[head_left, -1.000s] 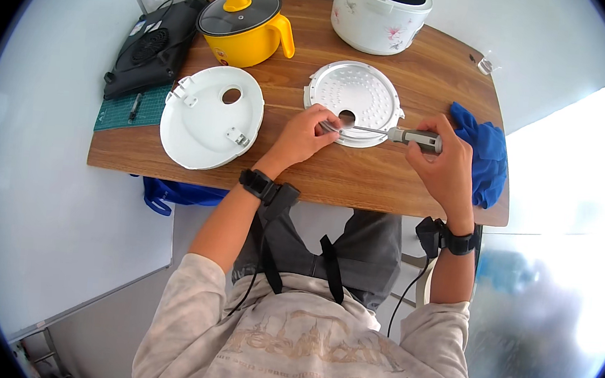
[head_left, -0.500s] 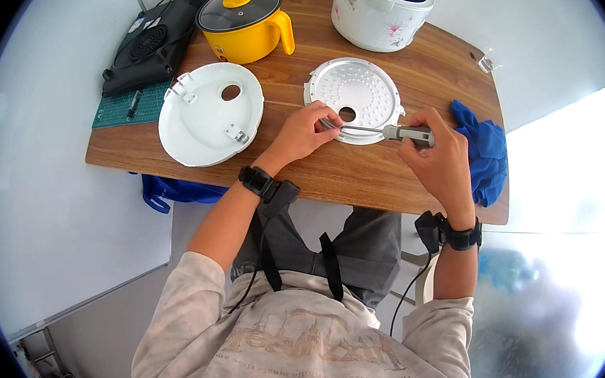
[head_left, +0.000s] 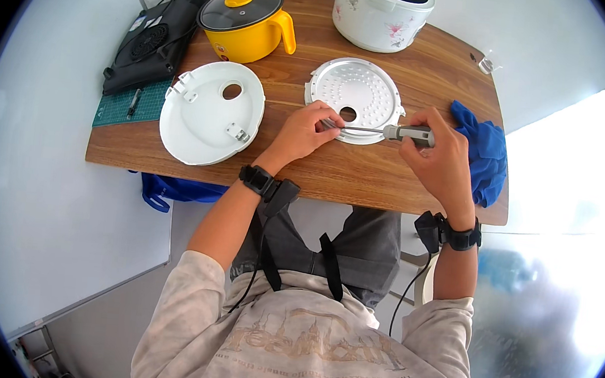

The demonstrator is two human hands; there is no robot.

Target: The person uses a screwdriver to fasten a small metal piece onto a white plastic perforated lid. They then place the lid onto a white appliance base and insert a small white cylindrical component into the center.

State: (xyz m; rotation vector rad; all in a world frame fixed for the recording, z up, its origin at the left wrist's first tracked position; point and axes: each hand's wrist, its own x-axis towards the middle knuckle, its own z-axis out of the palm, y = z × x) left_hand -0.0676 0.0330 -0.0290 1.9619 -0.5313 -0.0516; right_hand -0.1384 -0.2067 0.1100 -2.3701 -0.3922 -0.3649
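My right hand (head_left: pixel 441 153) grips the grey handle of a screwdriver (head_left: pixel 401 133) held level over the table. Its thin shaft points left, and my left hand (head_left: pixel 303 131) pinches the tip end with its fingers. Both hands hover at the near edge of a round perforated metal plate (head_left: pixel 358 86) with a hole near its middle. A white round cooker lid (head_left: pixel 204 119) lies upside down to the left of my left hand.
A yellow pot (head_left: pixel 249 22) with a glass lid and a white rice cooker body (head_left: pixel 383 9) stand at the back of the wooden table (head_left: pixel 332 174). A black bag (head_left: pixel 150 42) and green cutting mat (head_left: pixel 119 104) lie far left. A blue cloth (head_left: pixel 486 151) lies right.
Both hands with the screwdriver have stayed over the plate's near edge; the hands shifted only slightly.
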